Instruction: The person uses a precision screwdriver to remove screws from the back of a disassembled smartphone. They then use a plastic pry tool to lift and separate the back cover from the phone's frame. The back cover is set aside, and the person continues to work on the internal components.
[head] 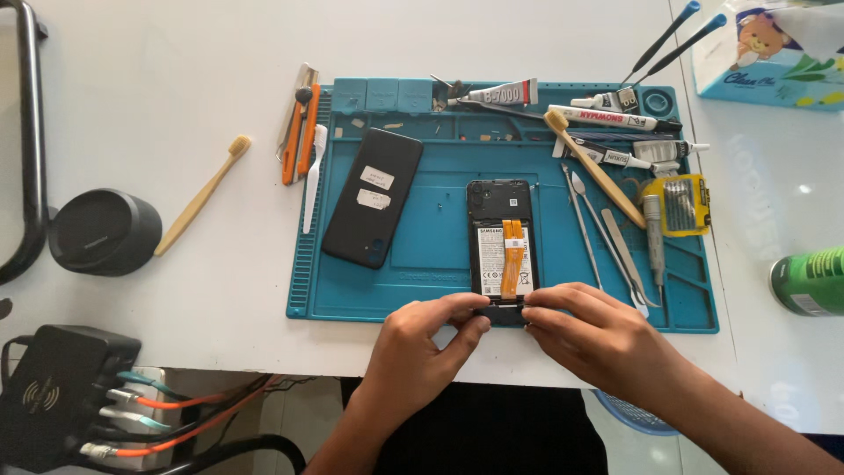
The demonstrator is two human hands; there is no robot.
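opened phone at mat near edge | our left hand, right hand pinch its bottom end | light, stiff, fragile (hold edges, avoid orange ribbon)

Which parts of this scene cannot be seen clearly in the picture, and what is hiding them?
All in the head view:
- The bottom end of the opened phone is covered by the fingers of the left hand and right hand.
- Whether the fingertips pinch a small part there cannot be told.
- The green can is cut off by the right edge.
- The tissue box is cut by the top corner.
- The small screws on the blue mat are too tiny to tell.
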